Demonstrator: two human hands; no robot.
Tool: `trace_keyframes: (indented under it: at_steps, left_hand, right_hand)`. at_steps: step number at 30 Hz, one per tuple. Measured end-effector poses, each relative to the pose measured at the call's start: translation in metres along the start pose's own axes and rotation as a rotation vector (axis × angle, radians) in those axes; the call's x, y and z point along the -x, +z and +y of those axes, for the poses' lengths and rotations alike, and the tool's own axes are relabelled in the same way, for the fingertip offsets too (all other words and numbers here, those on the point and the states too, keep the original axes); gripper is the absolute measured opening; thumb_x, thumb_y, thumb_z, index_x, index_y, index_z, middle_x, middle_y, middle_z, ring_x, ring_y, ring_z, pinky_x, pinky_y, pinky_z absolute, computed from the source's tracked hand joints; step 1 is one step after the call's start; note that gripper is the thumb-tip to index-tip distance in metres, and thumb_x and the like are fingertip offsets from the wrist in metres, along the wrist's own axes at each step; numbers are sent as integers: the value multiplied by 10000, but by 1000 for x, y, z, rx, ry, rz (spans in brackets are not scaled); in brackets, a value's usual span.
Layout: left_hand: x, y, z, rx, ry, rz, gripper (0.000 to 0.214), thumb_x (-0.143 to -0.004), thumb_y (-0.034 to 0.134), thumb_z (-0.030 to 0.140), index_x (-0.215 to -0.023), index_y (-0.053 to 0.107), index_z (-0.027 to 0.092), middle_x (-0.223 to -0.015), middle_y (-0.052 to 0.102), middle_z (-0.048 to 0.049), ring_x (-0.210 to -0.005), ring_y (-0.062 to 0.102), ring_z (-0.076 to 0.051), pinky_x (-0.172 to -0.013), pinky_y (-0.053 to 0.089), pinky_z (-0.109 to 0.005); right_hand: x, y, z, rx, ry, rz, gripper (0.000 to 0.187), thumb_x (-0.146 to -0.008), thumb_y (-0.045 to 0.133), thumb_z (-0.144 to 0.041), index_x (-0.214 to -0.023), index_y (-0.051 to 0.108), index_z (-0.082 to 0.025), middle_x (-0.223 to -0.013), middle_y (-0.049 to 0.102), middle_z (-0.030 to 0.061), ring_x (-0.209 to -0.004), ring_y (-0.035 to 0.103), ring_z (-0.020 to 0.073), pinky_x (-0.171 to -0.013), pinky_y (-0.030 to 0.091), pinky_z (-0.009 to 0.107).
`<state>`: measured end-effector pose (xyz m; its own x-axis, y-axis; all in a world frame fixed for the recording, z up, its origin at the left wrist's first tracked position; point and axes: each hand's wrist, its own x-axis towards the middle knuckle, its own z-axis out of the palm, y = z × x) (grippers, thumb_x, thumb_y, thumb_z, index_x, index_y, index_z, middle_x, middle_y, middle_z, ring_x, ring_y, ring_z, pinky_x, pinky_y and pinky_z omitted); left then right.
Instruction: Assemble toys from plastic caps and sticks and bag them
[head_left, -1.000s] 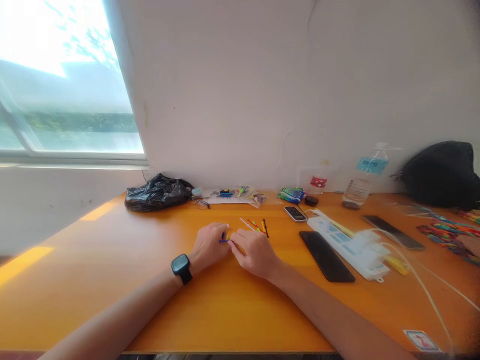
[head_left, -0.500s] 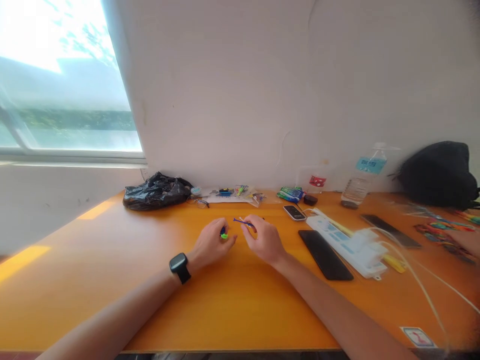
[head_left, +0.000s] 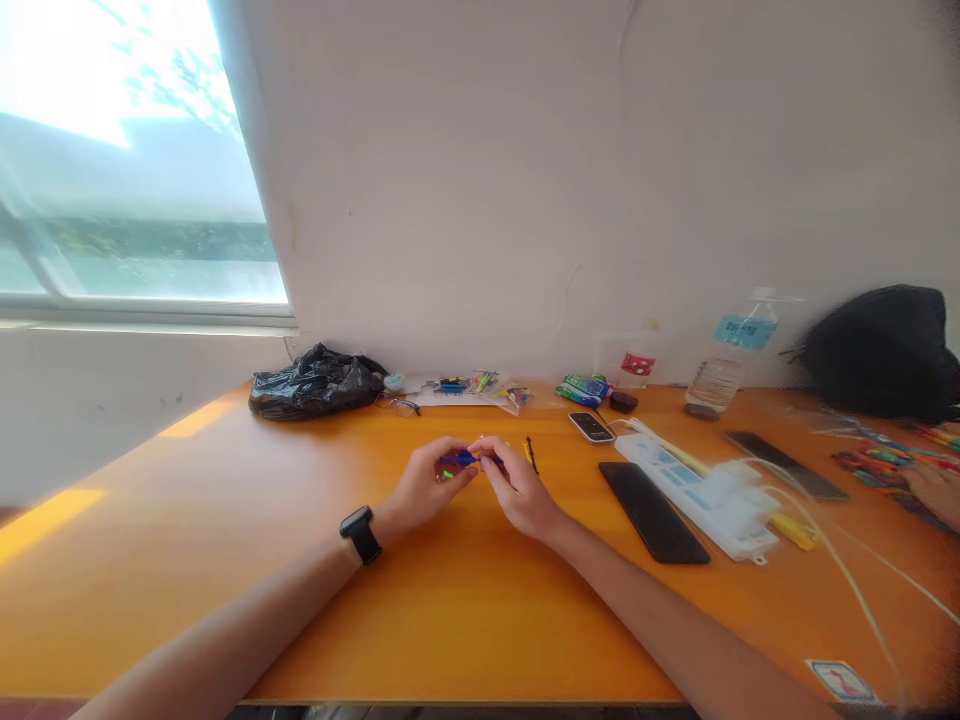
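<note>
My left hand (head_left: 424, 483), with a black watch (head_left: 361, 535) on its wrist, is closed around a small blue piece (head_left: 466, 458). A bit of bright green (head_left: 448, 474) shows under its fingers. My right hand (head_left: 523, 492) meets it fingertip to fingertip, pinching the end of a thin blue stick that the fingers mostly hide. A thin yellow and black stick (head_left: 531, 455) lies just beyond my right hand. Exactly how the blue parts join is too small to tell.
Along the wall are a black plastic bag (head_left: 319, 382), glasses (head_left: 401, 404), small parts in a bag (head_left: 514, 398) and bottles (head_left: 712, 385). To the right lie a black phone (head_left: 652, 512) and a white power strip (head_left: 697, 490) with cables. Another person's hand (head_left: 934, 490) is at far right.
My hands have come together; the thin blue stick in my right hand now meets the blue piece in my left. The yellow and black stick has come into sight behind my right hand.
</note>
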<state>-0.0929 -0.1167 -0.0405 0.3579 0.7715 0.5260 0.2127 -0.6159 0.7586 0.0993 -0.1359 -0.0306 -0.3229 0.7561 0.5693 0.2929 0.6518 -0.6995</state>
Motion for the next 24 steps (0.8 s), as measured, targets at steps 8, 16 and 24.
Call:
trace_keyframes:
  at_steps: [8, 16, 24]
  left_hand:
    - [2, -4, 6, -1, 24, -29, 285, -970, 651, 386, -1147, 727, 177, -1071, 763, -99, -945, 719, -219, -837, 579, -325]
    - [1, -7, 6, -28, 25, -14, 210, -929, 676, 312, -1047, 763, 162, -965, 781, -78, -849, 719, -192, -747, 558, -267]
    - [1, -5, 0, -84, 63, -16, 168, -916, 659, 253, -1011, 768, 167, -894, 775, -51, -760, 681, -151, -674, 510, -227]
  right_hand:
    - [2, 1, 5, -15, 1, 18, 138, -1023, 515, -280, -1146, 563, -243, -1029, 680, 42, -950, 665, 185, -861, 523, 313]
    - [3, -1, 9, 177, -30, 54, 38, -992, 576, -251, -1010, 607, -238, -927, 657, 25, -805, 607, 178, -751, 481, 310]
    - [3, -2, 10, 234, -96, 7, 62, -1000, 562, -206, -979, 616, -229, -916, 625, 31, -831, 580, 188, -776, 460, 328]
